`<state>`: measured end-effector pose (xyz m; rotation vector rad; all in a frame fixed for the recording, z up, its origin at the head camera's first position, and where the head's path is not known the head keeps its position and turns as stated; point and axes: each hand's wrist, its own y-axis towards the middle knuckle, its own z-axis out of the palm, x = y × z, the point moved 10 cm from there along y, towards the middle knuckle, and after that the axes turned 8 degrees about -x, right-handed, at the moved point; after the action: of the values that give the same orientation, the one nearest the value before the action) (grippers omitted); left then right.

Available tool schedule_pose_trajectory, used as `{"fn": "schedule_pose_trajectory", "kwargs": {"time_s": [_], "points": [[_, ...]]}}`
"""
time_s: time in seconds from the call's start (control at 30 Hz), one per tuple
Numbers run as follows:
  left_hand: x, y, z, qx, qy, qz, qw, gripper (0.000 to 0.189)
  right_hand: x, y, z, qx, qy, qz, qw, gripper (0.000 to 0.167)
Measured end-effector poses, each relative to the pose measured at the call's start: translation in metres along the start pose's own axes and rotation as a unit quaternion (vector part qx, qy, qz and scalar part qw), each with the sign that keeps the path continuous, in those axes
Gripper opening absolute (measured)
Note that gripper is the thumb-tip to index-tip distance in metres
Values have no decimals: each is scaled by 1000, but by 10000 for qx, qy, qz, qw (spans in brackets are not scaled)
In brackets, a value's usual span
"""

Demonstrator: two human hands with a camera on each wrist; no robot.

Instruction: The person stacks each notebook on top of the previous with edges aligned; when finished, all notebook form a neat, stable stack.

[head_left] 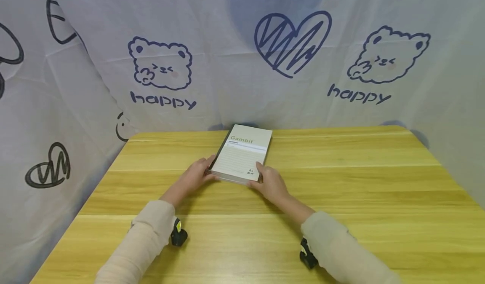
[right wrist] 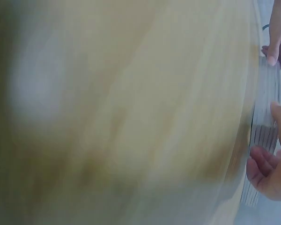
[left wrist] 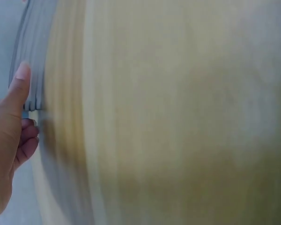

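Note:
A stack of notebooks [head_left: 241,159] lies at the far side of the table, tilted a little to the right; the top white cover reads "Gambit". At its near left corner my left hand [head_left: 196,174] grips the dark spine side. In the left wrist view the thumb of that left hand [left wrist: 9,126] presses along the stacked spines [left wrist: 37,51], with the other fingers curled low beside the corner. My right hand [head_left: 272,183] holds the near right corner, thumb at the cover's edge. Layered page edges [right wrist: 266,101] show between both hands in the right wrist view.
The wooden table [head_left: 341,183] spreads out around the stack. A white cloth [head_left: 227,65] with drawn bears and hearts hangs right behind the table's far edge and along the left side. Small black devices [head_left: 179,233] sit on both wrists, under the light sleeves [head_left: 140,237].

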<state>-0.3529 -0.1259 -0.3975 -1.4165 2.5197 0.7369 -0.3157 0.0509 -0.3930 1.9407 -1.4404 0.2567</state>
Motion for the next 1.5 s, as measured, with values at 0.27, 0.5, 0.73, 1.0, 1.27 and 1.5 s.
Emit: {"fn": "schedule_pose_trajectory", "kwargs": {"time_s": [0.27, 0.5, 0.73, 1.0, 1.27, 1.5], "points": [[3, -1, 7, 116, -73, -216, 9997, 80, 1, -1, 8, 481, -200, -296, 9982, 77], [0, 1, 12, 36, -158, 59, 9999, 79, 2, -3, 10, 331, -145, -256, 9990, 74], [2, 4, 15, 22, -419, 92, 9991, 79, -1, -4, 10, 242, -55, -220, 9995, 73], [3, 5, 13, -17, -528, 65, 9986, 80, 1, -3, 9, 234, -95, -232, 9994, 72], [5, 4, 16, -169, -652, 76, 9977, 78, 1, -3, 10, 368, -38, -72, 9993, 72], [-2, 2, 12, -356, -575, 151, 9976, 79, -2, -1, 12, 580, -9, 13, 9983, 72]]}}
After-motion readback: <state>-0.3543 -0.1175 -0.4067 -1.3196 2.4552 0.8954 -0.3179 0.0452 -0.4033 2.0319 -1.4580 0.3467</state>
